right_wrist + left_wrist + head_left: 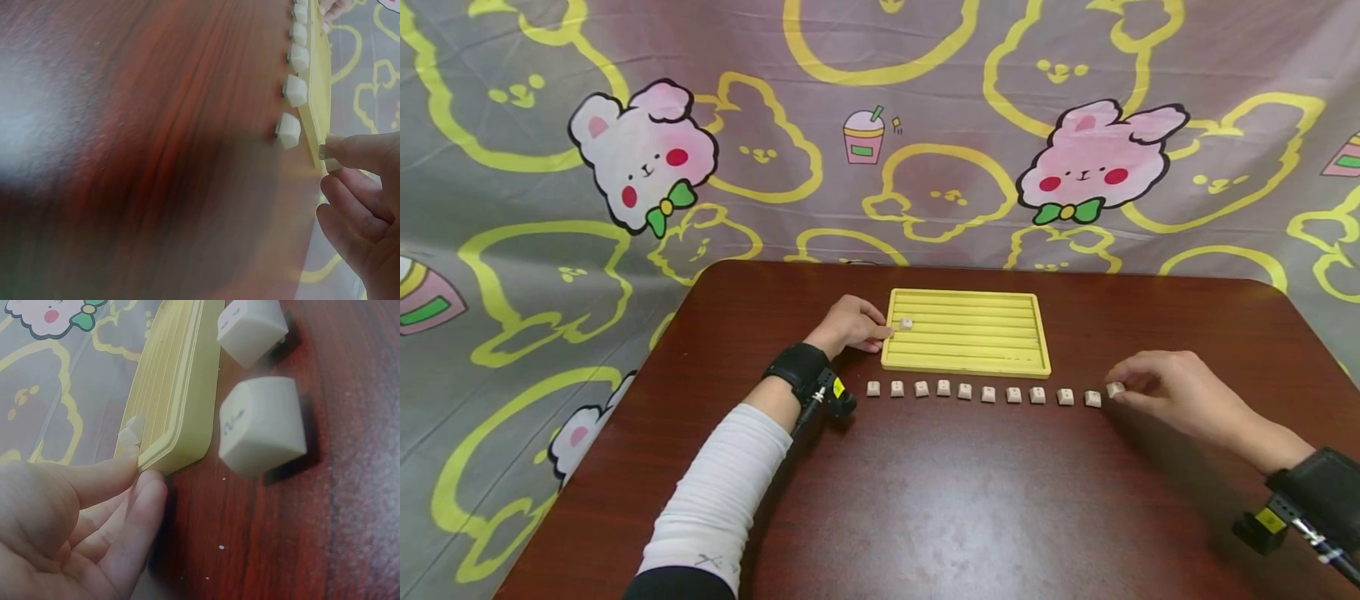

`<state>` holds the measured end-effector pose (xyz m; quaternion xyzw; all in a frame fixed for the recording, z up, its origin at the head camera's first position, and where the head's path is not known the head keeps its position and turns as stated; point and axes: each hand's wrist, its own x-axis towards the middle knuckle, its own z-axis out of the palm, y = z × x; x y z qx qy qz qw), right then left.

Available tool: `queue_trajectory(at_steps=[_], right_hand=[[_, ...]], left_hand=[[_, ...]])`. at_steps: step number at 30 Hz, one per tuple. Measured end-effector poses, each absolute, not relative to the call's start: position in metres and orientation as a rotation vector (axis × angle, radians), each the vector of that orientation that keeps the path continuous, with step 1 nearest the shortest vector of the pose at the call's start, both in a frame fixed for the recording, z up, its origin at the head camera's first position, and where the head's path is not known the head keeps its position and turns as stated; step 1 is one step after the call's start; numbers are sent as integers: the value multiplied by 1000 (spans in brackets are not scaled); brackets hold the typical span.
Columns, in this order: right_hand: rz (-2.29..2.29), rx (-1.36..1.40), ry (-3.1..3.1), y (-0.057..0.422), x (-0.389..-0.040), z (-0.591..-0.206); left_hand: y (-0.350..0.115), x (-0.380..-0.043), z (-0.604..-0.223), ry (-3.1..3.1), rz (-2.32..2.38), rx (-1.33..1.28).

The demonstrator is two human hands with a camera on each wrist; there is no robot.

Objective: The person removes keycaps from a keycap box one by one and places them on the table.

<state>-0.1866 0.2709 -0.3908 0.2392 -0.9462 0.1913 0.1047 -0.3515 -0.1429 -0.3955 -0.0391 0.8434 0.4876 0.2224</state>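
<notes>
On the left, my left hand point(853, 323) pinches the near-left edge of a yellow ridged tray point(970, 340) between thumb and fingers. One white keycap point(906, 323) sits in the tray, close to that hand's thumb. My right hand point(1180, 392) holds another keycap point(1116, 389) between thumb and index finger, just past the right end of a row of keycaps. That row runs along the tray's near side, with a keycap point(988, 395) around its middle. In the left wrist view, the closest row keycap point(262, 428) bears a dark printed mark, too blurred to read.
A dark reddish-brown wooden table point(925, 500) carries everything. Behind it hangs a cartoon-printed cloth point(940, 108). Each wrist wears a black band with a small camera; the left one point(808, 375) stands near the row's left end.
</notes>
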Motion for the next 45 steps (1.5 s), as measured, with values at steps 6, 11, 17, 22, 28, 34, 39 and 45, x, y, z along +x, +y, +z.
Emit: queue_trajectory(at_steps=[6,11,17,22,28,34,39,45], right_hand=[[567,673,-2812,276,-185,-395],[567,648,-2837,277,-185,-398],[569,635,-2856,277,-185,-400],[575,636,-2851,277,-185,-401],[579,590,-2911,279,-185,-401],[573,568,-2935,280,-184,-403],[577,567,-2948,281,-184,-406],[575,556,-2958,281,-184,-409]], left_hand=[[-143,-351,-395,2336,1342,-104],[-143,-350,-395,2337,1338,-100],[-143,-351,-395,2336,1346,-96],[-142,-350,-395,2336,1347,-97],[-143,-351,-396,2345,1338,-94],[-143,-350,-395,2344,1340,-91],[-142,-349,-394,2337,1341,-96],[-143,-349,-393,2334,1342,-93]])
